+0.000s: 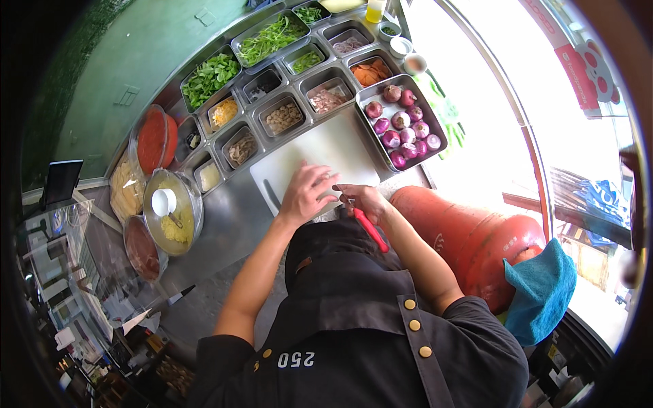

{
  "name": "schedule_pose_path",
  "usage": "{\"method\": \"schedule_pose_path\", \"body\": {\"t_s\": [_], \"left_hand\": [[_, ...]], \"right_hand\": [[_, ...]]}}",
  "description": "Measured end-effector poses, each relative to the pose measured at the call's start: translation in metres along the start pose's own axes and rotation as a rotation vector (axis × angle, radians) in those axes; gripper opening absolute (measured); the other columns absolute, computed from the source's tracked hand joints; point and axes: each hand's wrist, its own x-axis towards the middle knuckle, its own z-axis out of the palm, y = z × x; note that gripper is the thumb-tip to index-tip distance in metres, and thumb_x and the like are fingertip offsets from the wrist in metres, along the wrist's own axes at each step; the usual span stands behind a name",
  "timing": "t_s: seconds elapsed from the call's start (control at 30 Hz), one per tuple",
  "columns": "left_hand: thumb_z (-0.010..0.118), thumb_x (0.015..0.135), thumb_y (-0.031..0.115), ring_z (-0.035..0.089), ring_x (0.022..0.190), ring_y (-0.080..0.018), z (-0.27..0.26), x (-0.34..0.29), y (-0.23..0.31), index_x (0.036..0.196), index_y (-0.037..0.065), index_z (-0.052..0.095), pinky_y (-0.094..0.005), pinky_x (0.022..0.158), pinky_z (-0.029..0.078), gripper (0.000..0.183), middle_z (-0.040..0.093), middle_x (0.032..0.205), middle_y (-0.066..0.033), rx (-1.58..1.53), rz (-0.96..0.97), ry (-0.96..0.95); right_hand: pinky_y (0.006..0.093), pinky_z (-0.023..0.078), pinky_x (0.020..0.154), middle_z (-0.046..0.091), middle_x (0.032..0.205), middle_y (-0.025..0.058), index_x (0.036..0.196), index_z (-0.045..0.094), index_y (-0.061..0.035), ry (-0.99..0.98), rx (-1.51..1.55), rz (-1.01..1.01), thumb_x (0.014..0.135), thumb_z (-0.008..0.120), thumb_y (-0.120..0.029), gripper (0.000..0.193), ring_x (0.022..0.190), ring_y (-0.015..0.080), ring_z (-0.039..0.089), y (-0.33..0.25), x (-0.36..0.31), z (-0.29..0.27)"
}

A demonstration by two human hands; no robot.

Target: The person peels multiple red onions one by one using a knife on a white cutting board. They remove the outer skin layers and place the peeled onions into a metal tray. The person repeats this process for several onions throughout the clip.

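My right hand point(365, 200) is closed around a slim red-handled tool point(371, 231), with the handle pointing back toward my apron. The fingers cover most of its dark metal end, so its kind is unclear. Close beside it, my left hand point(306, 194) has its fingers spread and a little blurred, with nothing visible in them. Both hands are over the near edge of a white cutting board point(326, 153). A metal tray point(403, 164) of red onions point(401, 120) stands just beyond the board's right side.
Metal pans hold leafy greens point(212, 76), carrot slices point(371, 71) and other cut ingredients along the back. Covered bowls sit left, one with yellow mash point(175, 230) and a white cup point(164, 201). A red gas cylinder point(469, 224) with a teal cloth point(544, 292) lies right.
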Motion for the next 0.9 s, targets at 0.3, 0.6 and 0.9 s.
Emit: {"method": "schedule_pose_path", "body": {"t_s": [0.3,0.6,0.9], "left_hand": [[0.086,0.076,0.01,0.07,0.117,-0.0243,-0.001,0.009,-0.044,0.106,0.02,0.088,-0.0446,0.107,0.056,0.031,0.078,0.11,0.0033,0.029,0.201,-0.093],[0.09,0.087,0.007,0.074,0.094,-0.0288,-0.003,-0.017,-0.067,0.104,0.013,0.09,-0.0434,0.086,0.06,0.018,0.08,0.098,-0.0069,-0.058,-0.399,0.209],[0.093,0.084,0.014,0.074,0.101,-0.0322,0.028,-0.042,-0.055,0.103,0.01,0.088,-0.0441,0.089,0.059,0.02,0.08,0.097,-0.0092,-0.086,-0.467,0.016]], "right_hand": [[0.0304,0.054,0.062,0.073,0.116,0.0097,0.139,0.071,0.0056,0.042,-0.236,-0.008,0.108,0.065,-0.009,0.035,0.087,0.0162,0.065,-0.008,-0.014,0.01],[0.0303,0.055,0.068,0.067,0.103,0.0062,0.146,0.067,0.0017,-0.058,-0.193,-0.013,0.111,0.065,-0.015,0.039,0.077,0.0162,0.062,-0.006,-0.025,-0.015],[0.0302,0.059,0.069,0.066,0.104,0.0089,0.172,0.042,-0.0097,-0.087,-0.07,-0.014,0.111,0.058,-0.011,0.062,0.074,0.0185,0.069,-0.01,-0.045,-0.011]]}}
